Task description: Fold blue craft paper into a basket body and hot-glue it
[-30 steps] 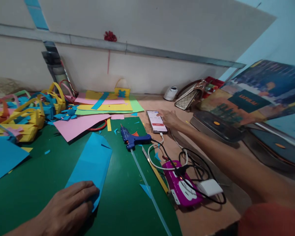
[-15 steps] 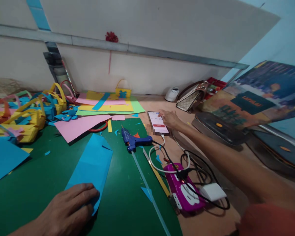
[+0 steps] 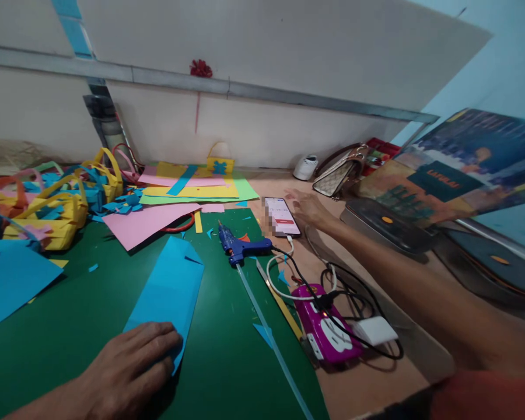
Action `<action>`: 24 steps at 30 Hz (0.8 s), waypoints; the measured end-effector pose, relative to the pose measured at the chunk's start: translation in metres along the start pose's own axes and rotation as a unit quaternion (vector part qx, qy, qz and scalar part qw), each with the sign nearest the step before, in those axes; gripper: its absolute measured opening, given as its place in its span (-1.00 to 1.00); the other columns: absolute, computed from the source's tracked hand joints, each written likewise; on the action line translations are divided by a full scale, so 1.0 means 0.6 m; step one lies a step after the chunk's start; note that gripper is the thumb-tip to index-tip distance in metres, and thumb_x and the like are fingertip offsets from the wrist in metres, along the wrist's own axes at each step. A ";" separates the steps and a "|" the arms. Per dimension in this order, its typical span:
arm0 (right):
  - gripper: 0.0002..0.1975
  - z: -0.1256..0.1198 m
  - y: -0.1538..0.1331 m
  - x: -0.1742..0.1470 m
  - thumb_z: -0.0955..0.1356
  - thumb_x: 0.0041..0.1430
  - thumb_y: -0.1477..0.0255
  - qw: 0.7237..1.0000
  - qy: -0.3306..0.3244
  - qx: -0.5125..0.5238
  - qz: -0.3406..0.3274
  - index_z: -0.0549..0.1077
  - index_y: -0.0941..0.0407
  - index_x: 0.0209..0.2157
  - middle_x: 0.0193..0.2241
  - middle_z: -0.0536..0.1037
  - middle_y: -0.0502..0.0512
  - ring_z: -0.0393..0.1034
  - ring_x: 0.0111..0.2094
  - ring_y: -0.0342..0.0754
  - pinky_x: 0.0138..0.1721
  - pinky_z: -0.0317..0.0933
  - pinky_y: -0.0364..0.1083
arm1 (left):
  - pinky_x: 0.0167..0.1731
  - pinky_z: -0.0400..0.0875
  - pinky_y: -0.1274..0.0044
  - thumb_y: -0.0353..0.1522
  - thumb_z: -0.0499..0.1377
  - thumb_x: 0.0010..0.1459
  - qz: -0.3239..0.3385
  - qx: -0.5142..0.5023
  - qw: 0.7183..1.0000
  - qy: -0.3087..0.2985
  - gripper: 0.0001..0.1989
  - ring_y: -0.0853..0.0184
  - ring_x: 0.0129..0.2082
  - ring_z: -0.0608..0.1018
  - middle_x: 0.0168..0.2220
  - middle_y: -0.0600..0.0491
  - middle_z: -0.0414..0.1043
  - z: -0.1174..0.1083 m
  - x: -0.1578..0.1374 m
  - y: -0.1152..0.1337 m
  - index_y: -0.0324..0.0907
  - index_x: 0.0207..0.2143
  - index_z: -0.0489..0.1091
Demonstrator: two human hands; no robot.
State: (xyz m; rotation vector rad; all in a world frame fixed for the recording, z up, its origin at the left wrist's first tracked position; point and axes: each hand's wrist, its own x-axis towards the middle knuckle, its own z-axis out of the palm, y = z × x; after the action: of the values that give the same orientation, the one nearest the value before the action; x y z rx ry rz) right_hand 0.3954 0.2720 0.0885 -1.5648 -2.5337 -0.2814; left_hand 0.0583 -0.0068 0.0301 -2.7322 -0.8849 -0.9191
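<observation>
On the green cutting mat (image 3: 227, 373), my left hand (image 3: 133, 364) lies across the lower part of a folded blue paper (image 3: 170, 286), its fingers curled over the right edge. My right hand (image 3: 308, 209) is stretched forward just right of a phone (image 3: 282, 216), fingers apart and holding nothing. The phone lies face up with a timer-like display, a red button and a white cable plugged in. Between the hands rests a blue hot glue gun (image 3: 240, 245) with a long glue stick (image 3: 262, 321) in it. A cutter knife (image 3: 280, 300) is beside it.
Paper baskets (image 3: 56, 210) crowd the far left. Coloured sheets (image 3: 192, 186) and a small yellow bag (image 3: 220, 166) lie at the back. A magenta power strip (image 3: 328, 329) with tangled cables sits at right, near a handbag (image 3: 339, 172) and dark cases (image 3: 389, 227).
My right hand has come off the phone screen and shifted a little to the right, fingers now apart. My left hand stays on the blue paper. The view has shifted slightly.
</observation>
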 end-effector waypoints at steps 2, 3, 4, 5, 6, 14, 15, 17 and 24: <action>-0.49 -0.015 -0.013 -0.009 0.19 0.00 0.57 0.999 0.030 0.022 0.016 0.29 0.26 0.06 -0.20 0.54 0.26 0.42 -0.23 0.05 -0.23 0.21 -0.03 | -0.15 0.42 0.51 -0.48 -0.10 0.24 0.004 -0.003 1.000 -0.026 -0.74 0.31 -0.13 0.48 -0.20 -0.04 0.49 -0.002 -0.015 0.000 -0.20 -0.27 0.38; -0.51 -0.023 -0.022 -0.014 0.21 0.00 0.55 0.998 0.044 0.034 0.024 0.31 0.26 0.04 -0.26 0.55 0.23 0.42 -0.27 0.04 -0.24 0.21 -0.04 | -0.10 0.41 0.48 -0.47 -0.06 0.23 0.003 -0.006 0.999 -0.044 -0.77 0.29 -0.11 0.47 -0.17 -0.06 0.47 -0.003 -0.024 -0.001 -0.20 -0.23 0.37; -0.53 -0.032 -0.033 -0.020 0.22 0.01 0.53 0.997 0.055 0.044 0.026 0.34 0.25 0.01 -0.31 0.56 0.21 0.42 -0.31 0.03 -0.27 0.22 -0.04 | -0.08 0.40 0.45 -0.45 -0.04 0.22 0.004 -0.008 0.998 -0.058 -0.79 0.28 -0.09 0.46 -0.15 -0.07 0.46 -0.003 -0.032 -0.001 -0.20 -0.19 0.36; -0.57 -0.041 -0.047 -0.026 0.23 0.01 0.51 0.996 0.063 0.055 0.023 0.38 0.24 -0.03 -0.34 0.56 0.18 0.42 -0.34 0.01 -0.28 0.23 -0.05 | -0.06 0.39 0.43 -0.45 -0.03 0.21 0.005 -0.009 0.998 -0.068 -0.79 0.27 -0.09 0.46 -0.13 -0.09 0.46 -0.004 -0.039 -0.002 -0.20 -0.17 0.35; -0.60 -0.051 -0.063 -0.032 0.24 0.01 0.51 0.995 0.068 0.067 0.016 0.41 0.23 -0.07 -0.36 0.56 0.15 0.42 -0.35 -0.01 -0.29 0.23 -0.07 | -0.05 0.39 0.42 -0.46 -0.03 0.21 0.006 -0.008 0.997 -0.072 -0.78 0.27 -0.09 0.46 -0.13 -0.10 0.45 -0.005 -0.044 -0.003 -0.21 -0.16 0.35; -0.71 -0.106 -0.271 -0.128 0.18 0.19 0.38 0.968 0.047 0.168 -0.181 0.50 0.13 -0.28 -0.39 0.56 0.09 0.41 -0.39 -0.04 -0.34 0.18 -0.09 | -0.15 0.42 0.41 -0.50 -0.06 0.20 0.020 0.014 0.997 -0.078 -0.79 0.22 -0.09 0.45 -0.17 -0.11 0.45 -0.027 -0.064 -0.007 -0.27 -0.19 0.33; -0.72 -0.106 -0.294 -0.141 0.18 0.20 0.38 0.961 0.028 0.180 -0.208 0.49 0.13 -0.26 -0.38 0.55 0.10 0.41 -0.37 -0.04 -0.32 0.18 -0.08 | -0.16 0.42 0.41 -0.49 -0.04 0.20 0.013 0.019 0.996 -0.083 -0.80 0.22 -0.09 0.44 -0.16 -0.11 0.44 -0.030 -0.067 -0.008 -0.26 -0.19 0.33; -0.74 -0.099 -0.336 -0.165 0.18 0.20 0.46 0.940 -0.039 0.216 -0.260 0.49 0.14 -0.30 -0.39 0.53 0.12 0.39 -0.34 -0.04 -0.31 0.17 -0.10 | -0.19 0.42 0.42 -0.48 -0.04 0.19 0.001 0.026 0.997 -0.078 -0.81 0.24 -0.14 0.45 -0.19 -0.08 0.44 -0.036 -0.070 -0.008 -0.25 -0.21 0.33; -0.70 -0.060 -0.419 -0.212 0.19 0.11 0.63 0.903 -0.182 0.208 -0.328 0.46 0.13 -0.22 -0.41 0.42 0.13 0.22 -0.39 -0.06 -0.34 0.07 -0.09 | -0.45 0.33 0.50 -0.46 -0.04 0.21 -0.025 0.033 0.995 -0.093 -0.81 0.30 -0.36 0.41 -0.33 -0.06 0.41 -0.047 -0.073 0.000 -0.24 -0.24 0.35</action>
State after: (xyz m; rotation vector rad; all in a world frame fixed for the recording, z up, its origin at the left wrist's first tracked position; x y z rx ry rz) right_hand 0.2281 0.0430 0.0749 -0.6183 -3.0545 0.5111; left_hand 0.0155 -0.0366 0.0271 -2.7842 -0.9998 -0.6394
